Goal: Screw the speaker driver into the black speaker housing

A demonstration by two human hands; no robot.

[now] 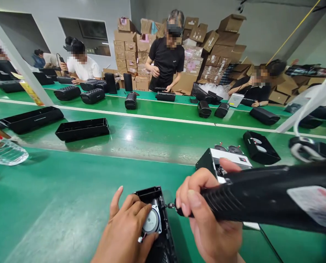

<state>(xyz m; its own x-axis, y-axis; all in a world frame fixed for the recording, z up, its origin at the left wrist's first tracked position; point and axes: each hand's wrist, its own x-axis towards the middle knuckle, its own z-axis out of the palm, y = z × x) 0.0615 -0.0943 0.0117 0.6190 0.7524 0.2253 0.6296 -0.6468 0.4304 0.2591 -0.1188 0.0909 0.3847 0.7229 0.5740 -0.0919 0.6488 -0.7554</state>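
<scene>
The left hand (127, 230) pressed down on the black speaker housing (158, 223), fingers spread over its left wall and touching the round silver driver (151, 221) seated inside; it steadied the part rather than closing around it. The right hand (209, 215) was clenched around the black electric screwdriver (261, 199), whose body ran off to the right. The bit (170, 206) projected left of the fingers and met the housing's right edge. The housing lay on the green bench (56, 204), directly between the two hands.

Just beyond the right hand stood a white-and-black assembly (211, 160). Farther out, past that hand, lay a black speaker shell (260, 147). Well beyond the left hand, two long black trays (82, 129) rested on the conveyor belt (157, 137). At the far side, a person in black (167, 60) worked standing.
</scene>
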